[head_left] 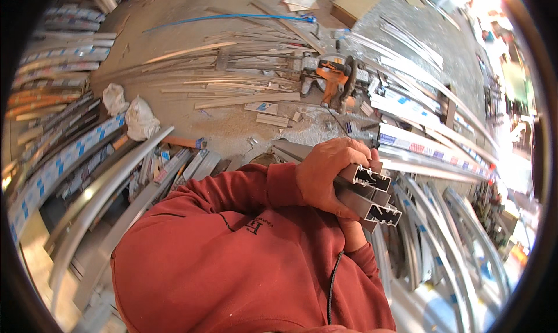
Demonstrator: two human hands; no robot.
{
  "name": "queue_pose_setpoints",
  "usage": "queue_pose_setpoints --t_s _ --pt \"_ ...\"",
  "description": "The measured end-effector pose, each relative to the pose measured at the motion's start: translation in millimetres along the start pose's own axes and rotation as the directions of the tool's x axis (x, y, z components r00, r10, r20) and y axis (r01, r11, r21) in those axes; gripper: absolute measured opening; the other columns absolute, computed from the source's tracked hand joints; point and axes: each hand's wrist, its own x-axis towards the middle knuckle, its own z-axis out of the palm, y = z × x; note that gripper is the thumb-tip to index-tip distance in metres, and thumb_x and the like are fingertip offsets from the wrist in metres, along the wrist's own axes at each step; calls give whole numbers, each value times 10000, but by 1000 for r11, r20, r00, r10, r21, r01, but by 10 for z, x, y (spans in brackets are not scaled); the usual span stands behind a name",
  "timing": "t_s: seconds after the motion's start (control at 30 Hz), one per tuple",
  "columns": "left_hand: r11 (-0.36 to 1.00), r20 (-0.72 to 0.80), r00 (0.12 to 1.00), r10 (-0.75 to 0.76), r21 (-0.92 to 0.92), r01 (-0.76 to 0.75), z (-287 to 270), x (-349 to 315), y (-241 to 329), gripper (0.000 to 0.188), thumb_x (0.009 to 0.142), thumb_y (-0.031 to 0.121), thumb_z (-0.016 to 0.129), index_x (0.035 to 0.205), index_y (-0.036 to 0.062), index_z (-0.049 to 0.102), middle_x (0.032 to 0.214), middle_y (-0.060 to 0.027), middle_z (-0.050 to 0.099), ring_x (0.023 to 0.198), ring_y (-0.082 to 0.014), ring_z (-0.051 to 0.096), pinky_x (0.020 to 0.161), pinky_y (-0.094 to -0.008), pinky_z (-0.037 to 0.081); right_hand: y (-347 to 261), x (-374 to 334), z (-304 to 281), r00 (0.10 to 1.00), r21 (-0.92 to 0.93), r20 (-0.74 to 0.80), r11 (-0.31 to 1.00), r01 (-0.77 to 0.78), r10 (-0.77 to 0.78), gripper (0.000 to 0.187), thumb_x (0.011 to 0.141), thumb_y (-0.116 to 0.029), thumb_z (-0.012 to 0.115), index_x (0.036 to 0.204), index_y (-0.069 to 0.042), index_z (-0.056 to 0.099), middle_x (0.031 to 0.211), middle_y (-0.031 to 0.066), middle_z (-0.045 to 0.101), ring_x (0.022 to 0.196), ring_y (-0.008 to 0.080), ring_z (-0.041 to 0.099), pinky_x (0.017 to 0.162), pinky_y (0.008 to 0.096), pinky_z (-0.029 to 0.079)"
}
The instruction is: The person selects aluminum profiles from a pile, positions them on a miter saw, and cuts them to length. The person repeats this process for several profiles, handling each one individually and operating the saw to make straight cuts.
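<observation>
My left hand reaches across my chest and is closed around a small bundle of grey-brown aluminium profiles. Their hollow cut ends, with thin inner ribs, face up toward me. The thumb presses along the near side and the fingers curl over the top. From below comes my right hand, against the underside of the same bundle; most of it is hidden behind the profiles. A fingertip shows beyond their far side, but I cannot tell which hand it belongs to. The bundle's other end runs away behind my left hand.
An orange-and-black power saw stands on the dusty floor ahead, among long strips and offcuts. Stacked profiles line the left, and more long profiles lie at the right. White sacks and a cardboard box sit farther off.
</observation>
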Motion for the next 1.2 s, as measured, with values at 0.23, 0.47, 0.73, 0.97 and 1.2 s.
queue_pose_setpoints --t_s 0.23,0.47,0.73,0.97,1.2 --pt "946 -118 991 -60 309 94 -306 293 133 745 545 361 903 1106 69 509 1095 -138 605 944 -292 609 846 -395 484 151 392 476 917 349 393 912 -215 66 738 877 -545 503 1426 -106 276 1428 114 359 1308 287 391 1082 451 344" --pt "861 -65 919 -388 332 387 -915 520 156 890 621 387 868 1317 47 429 1179 -176 580 1059 -302 594 920 -372 468 230 604 975 838 483 515 746 -459 182 811 920 -657 373 1498 -112 213 1493 111 314 1372 305 340 1136 468 281" --pt "615 -47 621 -783 92 783 -1887 -1085 -633 1044 694 459 782 1463 -26 269 1403 -279 420 1316 -372 427 1094 -404 336 572 1337 1784 805 489 434 644 -588 406 659 973 -588 364 1460 -146 322 1433 50 434 1318 237 433 1101 438 345" --pt "562 -286 541 -791 11 827 -3089 -1290 -751 895 778 508 686 1415 -19 344 1264 -298 538 1210 -400 528 1017 -403 403 829 1593 3314 743 346 433 667 -660 511 657 945 -604 478 1392 -128 412 1339 29 510 1238 223 483 1051 395 383" --pt "537 -336 493 -802 -45 842 -3743 -1286 -940 813 824 514 626 1398 -2 370 1202 -311 570 1172 -416 552 984 -417 423 1050 1787 4228 659 198 395 641 -742 640 699 925 -612 512 1393 -100 422 1334 72 520 1216 253 500 1033 393 394"
